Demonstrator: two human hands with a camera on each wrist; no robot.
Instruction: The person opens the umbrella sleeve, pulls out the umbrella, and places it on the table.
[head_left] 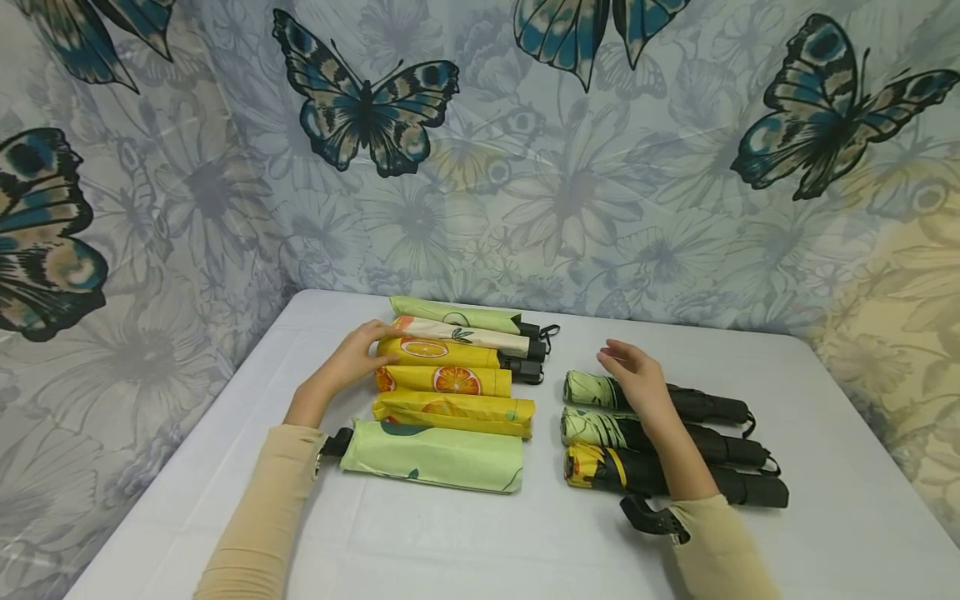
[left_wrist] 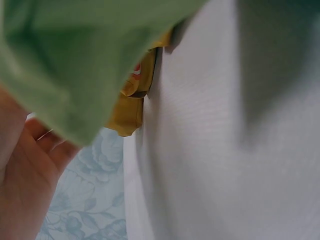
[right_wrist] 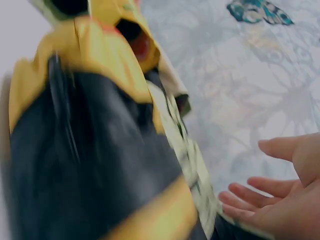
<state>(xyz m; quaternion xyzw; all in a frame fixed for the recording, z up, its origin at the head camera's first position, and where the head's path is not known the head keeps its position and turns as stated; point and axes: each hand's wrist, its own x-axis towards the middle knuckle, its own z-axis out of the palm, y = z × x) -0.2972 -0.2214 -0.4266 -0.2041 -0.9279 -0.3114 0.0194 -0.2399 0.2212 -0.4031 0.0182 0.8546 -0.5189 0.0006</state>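
Note:
My left hand (head_left: 347, 360) is at the left end of a yellow folded umbrella (head_left: 465, 356) with orange-slice prints, thumb and fingertips touching that end. A cream folded umbrella (head_left: 480, 335) lies just behind, its left end partly covered by the fingers. In the left wrist view a light green umbrella (left_wrist: 90, 60) hides part of this hand. My right hand (head_left: 641, 383) hovers, fingers spread and holding nothing, over a black-and-green folded umbrella (head_left: 705, 403). In the right wrist view, a blurred black-and-yellow umbrella (right_wrist: 95, 145) fills the foreground, left of the spread fingers.
The left row also has a light green umbrella (head_left: 420, 311) at the back, more yellow ones (head_left: 457, 412) and a wide green one (head_left: 442, 458) in front. On the right lie another black-and-green umbrella (head_left: 727, 447) and a black-and-yellow one (head_left: 750, 487). Butterfly-print cloth (head_left: 570, 233) hangs behind the white table (head_left: 450, 550).

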